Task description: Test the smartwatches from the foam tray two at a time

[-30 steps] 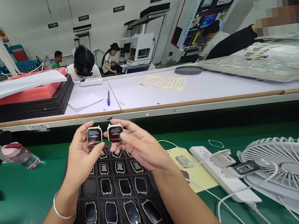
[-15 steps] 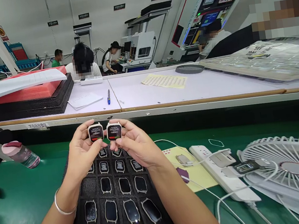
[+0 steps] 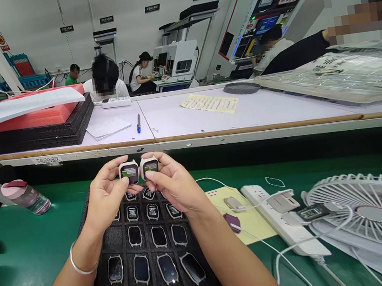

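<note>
"What's the biggest thing there?"

"A green workbench [image 3: 24,263], with a long white shelf [image 3: 181,121] raised across its far side."

"And on the workbench?"

"A black foam tray [image 3: 113,236], with rows of smartwatches [image 3: 160,237] lying face up in its pockets. Those towards the far end show lines of text; the nearer ones are dark. Over on the right sits a white fan [image 3: 378,214], with a power strip [image 3: 279,225] between it and the tray. A water bottle [image 3: 25,195] with a pink lid is on the left."

"Where are the hands?"

"Side by side above the tray's far end. The left hand [image 3: 108,196] has its fingers closed around the left smartwatch [image 3: 131,168], thumb at the screen's lower left corner. The right hand [image 3: 174,189] grips the right smartwatch [image 3: 151,160] the same way, thumb over the lower part of its screen."

"Are those two touching?"

"They're just beside each other; I can't tell whether the cases meet."

"Anything smaller?"

"A green bar [image 3: 130,173] on the left one's screen, and a green patch on the other. The lettering is too small to read."
</note>
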Tool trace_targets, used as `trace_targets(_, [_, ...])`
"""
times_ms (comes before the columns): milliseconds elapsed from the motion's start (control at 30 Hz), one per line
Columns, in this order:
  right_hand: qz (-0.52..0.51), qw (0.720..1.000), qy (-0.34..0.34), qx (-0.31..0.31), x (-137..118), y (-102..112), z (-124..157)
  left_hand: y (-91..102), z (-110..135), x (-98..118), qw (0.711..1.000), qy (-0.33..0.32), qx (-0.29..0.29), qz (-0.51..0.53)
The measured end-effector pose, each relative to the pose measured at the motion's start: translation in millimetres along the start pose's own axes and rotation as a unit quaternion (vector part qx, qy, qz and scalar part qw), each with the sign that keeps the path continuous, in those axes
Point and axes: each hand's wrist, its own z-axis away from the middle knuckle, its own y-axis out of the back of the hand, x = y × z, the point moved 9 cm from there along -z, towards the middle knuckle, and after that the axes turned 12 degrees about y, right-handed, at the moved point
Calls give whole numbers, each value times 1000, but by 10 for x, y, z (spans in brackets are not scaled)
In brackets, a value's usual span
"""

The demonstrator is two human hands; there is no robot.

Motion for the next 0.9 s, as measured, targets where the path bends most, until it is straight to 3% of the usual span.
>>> trace_targets(700, [26,1000,-4,0,41,7,-17,35,-53,-31,998,32,-9,51])
trace_targets(900, [14,1000,-10,-1,78,-18,-19,74,-64,-53,998,34,32,43])
